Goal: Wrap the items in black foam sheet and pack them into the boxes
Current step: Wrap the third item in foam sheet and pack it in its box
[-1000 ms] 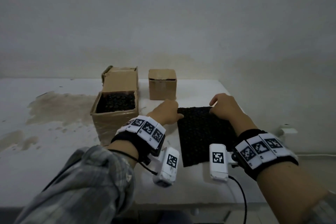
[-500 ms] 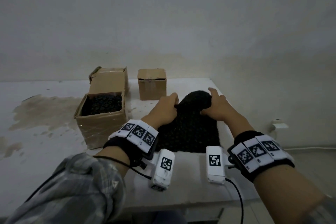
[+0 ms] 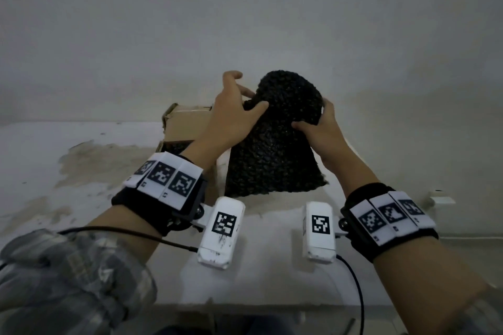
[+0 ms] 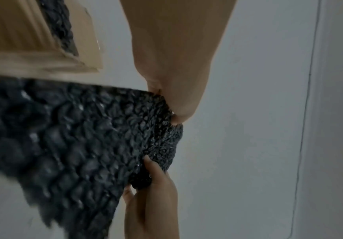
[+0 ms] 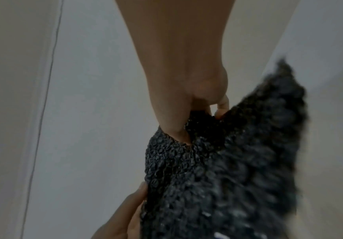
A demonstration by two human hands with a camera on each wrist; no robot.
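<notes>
The black foam sheet (image 3: 275,160) hangs lifted above the white table (image 3: 81,212), its top bulging into a rounded hump. My left hand (image 3: 250,102) grips the sheet's upper left edge, thumb in front and index finger raised. My right hand (image 3: 315,119) pinches the upper right edge. In the left wrist view my left hand (image 4: 174,116) and the right hand's fingers (image 4: 152,171) hold the foam sheet (image 4: 74,137) close together. The right wrist view shows my right hand (image 5: 189,129) gripping the foam sheet (image 5: 228,169). Anything inside the hump is hidden.
A cardboard box (image 3: 185,122) with a raised flap stands behind my left hand, its opening (image 3: 174,147) dark with black foam. The same box (image 4: 23,40) fills the left wrist view's upper left. The table's right edge (image 3: 356,155) runs just beyond my right wrist.
Both hands have raised the sheet's far edge off the table and drawn it together, so the flat sheet now hangs upright with a rounded top. The small closed box is now out of sight.
</notes>
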